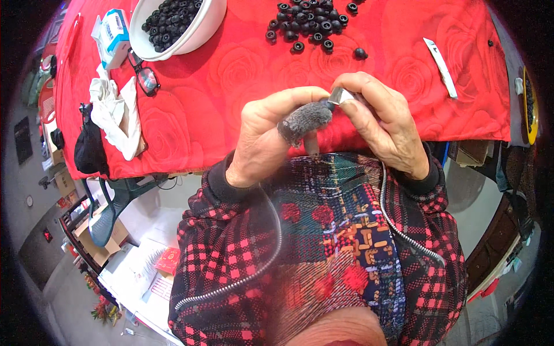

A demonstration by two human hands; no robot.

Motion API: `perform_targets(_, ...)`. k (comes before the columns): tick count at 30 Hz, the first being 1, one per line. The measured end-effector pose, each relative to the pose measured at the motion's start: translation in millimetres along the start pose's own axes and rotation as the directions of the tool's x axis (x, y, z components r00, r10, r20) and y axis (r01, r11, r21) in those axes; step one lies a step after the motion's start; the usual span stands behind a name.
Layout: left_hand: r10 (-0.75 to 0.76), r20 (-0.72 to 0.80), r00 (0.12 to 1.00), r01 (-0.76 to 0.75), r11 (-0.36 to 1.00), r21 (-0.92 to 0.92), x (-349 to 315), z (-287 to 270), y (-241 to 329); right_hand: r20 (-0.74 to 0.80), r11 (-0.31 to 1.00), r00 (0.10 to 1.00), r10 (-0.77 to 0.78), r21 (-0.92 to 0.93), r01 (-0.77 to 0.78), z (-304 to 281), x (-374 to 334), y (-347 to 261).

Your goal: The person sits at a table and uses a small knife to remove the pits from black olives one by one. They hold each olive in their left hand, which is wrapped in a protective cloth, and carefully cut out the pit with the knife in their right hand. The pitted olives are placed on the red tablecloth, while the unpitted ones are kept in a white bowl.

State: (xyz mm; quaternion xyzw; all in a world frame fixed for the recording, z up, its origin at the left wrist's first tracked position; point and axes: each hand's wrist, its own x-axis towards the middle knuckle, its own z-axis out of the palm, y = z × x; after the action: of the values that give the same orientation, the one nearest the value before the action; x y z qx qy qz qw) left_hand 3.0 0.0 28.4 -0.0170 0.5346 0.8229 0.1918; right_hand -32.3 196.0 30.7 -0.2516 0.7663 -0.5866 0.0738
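Note:
My left hand (262,124) is closed in a pinch, its thumb wrapped in a fuzzy grey finger sleeve (309,120). Between its fingertips a small dark piece (329,105) shows, mostly covered; it resembles the black knobs on the table. My right hand (388,118) pinches a small, flat, silvery-white piece with an angled edge (341,96), touching or very near the dark piece. Whether this is a blade I cannot tell. Beyond my hands lies a loose pile of black round knobs (309,22) with hollow ends. One single knob (360,53) sits apart, nearer to me.
A red rose-patterned cloth (190,115) covers the table. A white bowl (210,29) at the far left holds many knobs. Eyeglasses (146,79), a blue-and-white box (113,37), white cloth (118,112) and a black item (89,141) lie leftward. At right rests a white strip (441,68).

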Motion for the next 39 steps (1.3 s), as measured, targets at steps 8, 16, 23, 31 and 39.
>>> perform_targets(8,-0.022,0.027,0.999,0.020,0.998,0.054,2.4,-4.2,-0.5,0.054,1.000,0.998,-0.020,0.004,0.020,-4.2,2.5,5.5)
perform_targets(16,-0.043,0.021,0.999,0.042,0.997,0.058,3.9,-7.4,-1.8,0.079,0.998,0.995,-0.062,0.029,0.060,-5.0,6.3,14.9)
perform_targets(23,-0.106,-0.103,0.989,0.107,0.994,0.006,10.1,-7.5,-2.7,0.119,0.997,0.990,-0.080,-0.004,0.081,-5.5,10.4,20.8)
perform_targets(31,-0.060,-0.126,0.990,0.040,0.987,-0.158,19.2,-12.5,-4.1,0.012,0.898,0.989,0.146,0.418,-0.138,-5.5,-0.2,20.1)
perform_targets(39,0.476,-0.066,0.877,-0.354,0.733,0.580,17.1,-8.8,-13.4,-0.044,0.927,0.973,0.225,0.317,-0.200,22.7,14.8,11.7)
